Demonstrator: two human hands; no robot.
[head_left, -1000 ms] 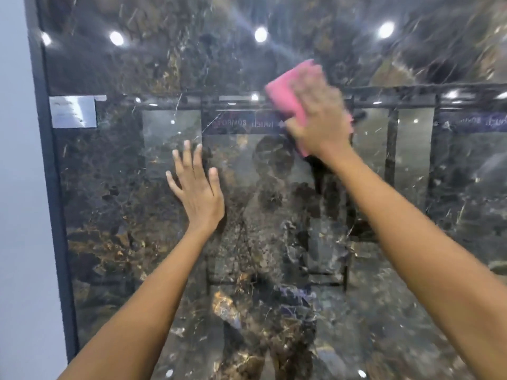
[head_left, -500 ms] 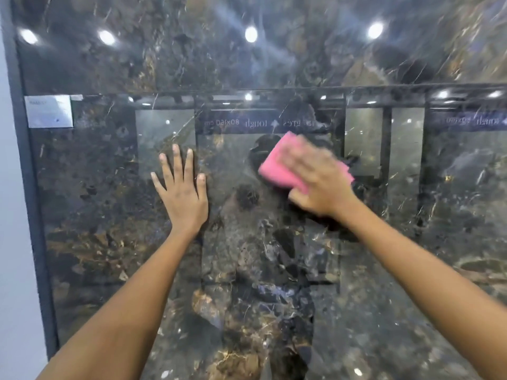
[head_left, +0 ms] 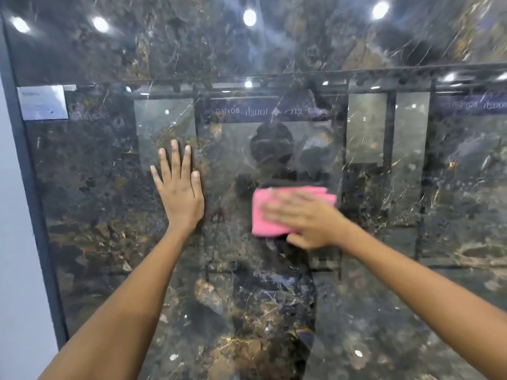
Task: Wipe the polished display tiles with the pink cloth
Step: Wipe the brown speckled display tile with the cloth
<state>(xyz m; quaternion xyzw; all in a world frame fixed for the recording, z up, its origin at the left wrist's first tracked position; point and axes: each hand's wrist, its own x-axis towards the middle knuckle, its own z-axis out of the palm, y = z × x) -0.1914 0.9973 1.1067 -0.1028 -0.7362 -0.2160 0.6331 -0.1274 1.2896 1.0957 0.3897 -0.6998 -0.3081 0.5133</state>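
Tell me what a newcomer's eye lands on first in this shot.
The pink cloth stands out first, bright against the dark marbled tile, pressed flat near the centre under the right hand. Next comes the left hand, spread flat on the tile to the cloth's left. Bright reflected spotlights dot the glossy surface along the top.

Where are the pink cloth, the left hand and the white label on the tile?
pink cloth (head_left: 260, 215): head view, bare left part of the cloth.
left hand (head_left: 179, 196): head view, back of the hand.
white label (head_left: 42, 102): head view, middle of the label.
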